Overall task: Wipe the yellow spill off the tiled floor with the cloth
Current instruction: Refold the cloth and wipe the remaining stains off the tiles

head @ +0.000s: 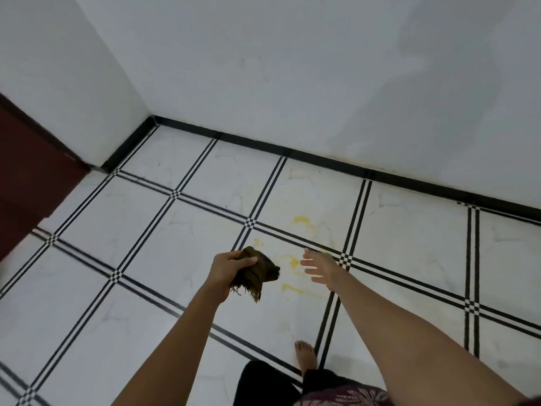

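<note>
Left hand [227,269] grips cloth [257,273] beside spill [292,262].

Left hand [227,269] around cloth [259,273], right hand [319,266] splayed.

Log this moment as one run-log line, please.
left hand: grips cloth | right hand: open, empty | yellow spill: on tiled floor, not yet wiped | phase: approach

L hand [227,271] gripping bunched brown cloth [257,272], R hand [320,266] spread open, both above yellow spill [292,262] on tiled floor [146,230]
</note>
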